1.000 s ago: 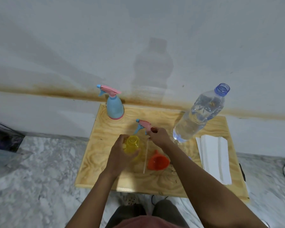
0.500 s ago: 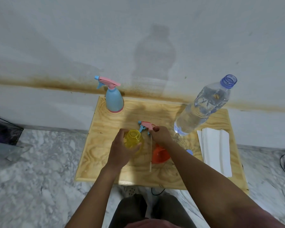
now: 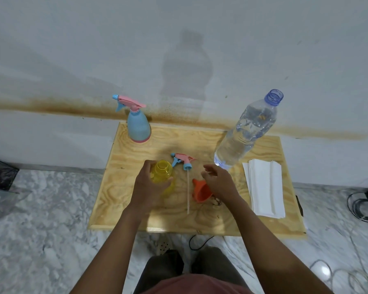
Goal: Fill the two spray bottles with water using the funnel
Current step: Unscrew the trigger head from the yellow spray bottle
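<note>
My left hand [image 3: 148, 186] grips the yellow spray bottle [image 3: 164, 174], which stands uncapped near the middle of the wooden board [image 3: 136, 209]. Its pink and blue sprayer head [image 3: 183, 161] with a long dip tube lies on the board just right of it. My right hand [image 3: 220, 180] hovers with loose fingers and holds nothing, above the orange funnel [image 3: 201, 192] that lies on its side. A blue spray bottle [image 3: 138, 129] with its sprayer on stands at the back left. An uncapped clear water bottle [image 3: 245, 132] stands at the back right.
A stack of white paper napkins [image 3: 263, 187] lies along the board's right side. The board sits against a stained white wall on a marble floor. Cables [image 3: 361, 206] lie on the floor at the right. My knees show below the board's near edge.
My right hand has set the sprayer head down on the board and let go of it, then drawn back over the funnel. My left hand still holds the yellow bottle.
</note>
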`<state>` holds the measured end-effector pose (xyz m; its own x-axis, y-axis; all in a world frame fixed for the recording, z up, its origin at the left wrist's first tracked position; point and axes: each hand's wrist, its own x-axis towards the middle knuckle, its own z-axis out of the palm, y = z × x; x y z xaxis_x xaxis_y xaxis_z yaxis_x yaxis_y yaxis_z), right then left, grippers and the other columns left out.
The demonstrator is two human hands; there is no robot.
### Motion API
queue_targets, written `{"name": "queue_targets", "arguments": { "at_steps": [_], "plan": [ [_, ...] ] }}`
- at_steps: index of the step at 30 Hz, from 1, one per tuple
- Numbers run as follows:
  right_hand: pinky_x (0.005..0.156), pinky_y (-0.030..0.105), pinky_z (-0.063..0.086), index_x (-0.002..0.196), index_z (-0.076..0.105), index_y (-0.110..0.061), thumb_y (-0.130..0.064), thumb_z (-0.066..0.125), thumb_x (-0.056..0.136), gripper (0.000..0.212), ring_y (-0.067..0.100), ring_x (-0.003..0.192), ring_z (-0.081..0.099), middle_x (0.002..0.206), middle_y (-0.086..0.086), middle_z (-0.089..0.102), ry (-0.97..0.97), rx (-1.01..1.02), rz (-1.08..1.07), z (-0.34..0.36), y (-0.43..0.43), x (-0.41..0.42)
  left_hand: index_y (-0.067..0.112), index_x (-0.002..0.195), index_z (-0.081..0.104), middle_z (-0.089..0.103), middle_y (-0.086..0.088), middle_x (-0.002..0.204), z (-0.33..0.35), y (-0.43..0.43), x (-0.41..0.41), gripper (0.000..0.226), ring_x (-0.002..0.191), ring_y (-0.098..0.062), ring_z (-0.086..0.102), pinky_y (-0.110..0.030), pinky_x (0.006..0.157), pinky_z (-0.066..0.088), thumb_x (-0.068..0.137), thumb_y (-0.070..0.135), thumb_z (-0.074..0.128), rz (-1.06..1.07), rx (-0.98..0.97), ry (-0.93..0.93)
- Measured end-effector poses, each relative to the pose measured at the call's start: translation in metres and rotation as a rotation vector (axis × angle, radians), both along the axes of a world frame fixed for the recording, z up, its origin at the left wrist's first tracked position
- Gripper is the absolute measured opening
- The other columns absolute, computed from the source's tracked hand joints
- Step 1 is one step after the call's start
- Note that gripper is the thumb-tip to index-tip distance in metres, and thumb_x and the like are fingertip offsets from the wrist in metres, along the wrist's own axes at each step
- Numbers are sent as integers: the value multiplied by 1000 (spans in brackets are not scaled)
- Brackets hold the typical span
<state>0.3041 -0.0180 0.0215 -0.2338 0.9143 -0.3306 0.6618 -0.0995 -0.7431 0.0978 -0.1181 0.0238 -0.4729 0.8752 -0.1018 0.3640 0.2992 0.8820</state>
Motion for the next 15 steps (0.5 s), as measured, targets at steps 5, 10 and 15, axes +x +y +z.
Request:
{"name": "queue_targets", "arguments": {
  "at_steps": [5, 10, 15],
  "plan": [
    [95, 33, 47, 132, 52, -34, -30, 65, 79, 55, 8, 114, 53, 125, -13, 53, -94, -10, 97, -15, -18, 28, 28, 110, 52, 61, 14, 104, -2, 2, 0, 52, 96, 5, 56, -17, 76, 45, 72, 26, 86, -12, -20, -57],
    [90, 33, 50, 115, 61, -39, -25, 55, 83, 35, 5, 106, 60, 114, -17, 64, -126, 28, 1, -27, -16, 31, 30, 111, 52, 61, 16, 104, -2, 4, 6, 53, 96, 4, 57, -21, 79, 48, 72, 22, 87, 1, -12, -98],
    [84, 36, 54, 107, 67, -30, -19, 53, 92, 22, 11, 97, 64, 102, -10, 69, -54, 97, -62, -21, -15, 38, 37, 111, 49, 59, 21, 104, 1, 3, 8, 55, 99, 9, 54, -12, 78, 42, 74, 23, 86, -8, 2, -118]
  ]
}}
